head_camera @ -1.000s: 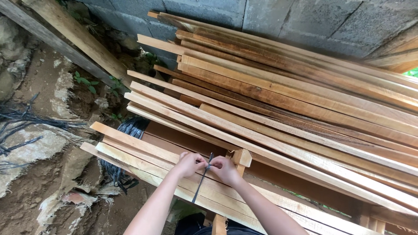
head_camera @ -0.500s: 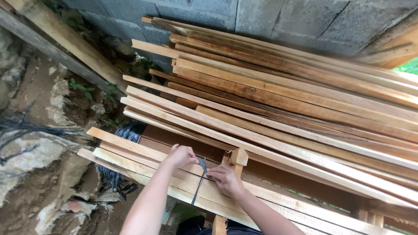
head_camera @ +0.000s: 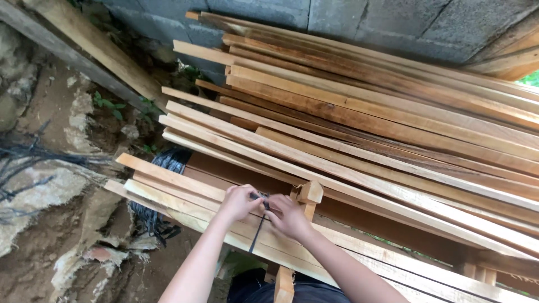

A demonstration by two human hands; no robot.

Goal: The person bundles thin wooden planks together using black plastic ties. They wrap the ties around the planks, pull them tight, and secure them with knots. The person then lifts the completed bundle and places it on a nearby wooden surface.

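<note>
**Two hands on a thin dark strap at the near edge of a timber stack**

Head view, the only one. A person's two bare hands meet over the near planks (head_camera: 185, 193) of a rough rack. The left hand (head_camera: 240, 202) is closed, fingers curled onto the upper end of a thin dark strap (head_camera: 259, 224). The right hand (head_camera: 287, 216) is also closed, pinching the same strap just beside the left. The two hands touch or nearly touch. The strap hangs down from the pinch across the plank faces, its free end loose below the hands.

Handling, as a judgement: the strap looks light, narrow and flexible, limp where it hangs free, smooth enough to slip through fingers. The sure hold seems to be close to the top end, where both hands already grip; the tail offers little purchase.

Count: one strap, two hands. One short upright wooden block (head_camera: 307, 193) stands just beside the right hand. Near planks under the hands: about three or four. The long timber strips (head_camera: 365, 118) stacked behind are too many and too overlapped to count surely. One bundle of dark wire (head_camera: 163, 168) sits left of the planks. A grey block wall (head_camera: 337, 17) stands behind; bare earth (head_camera: 50, 224) lies to the left.
</note>
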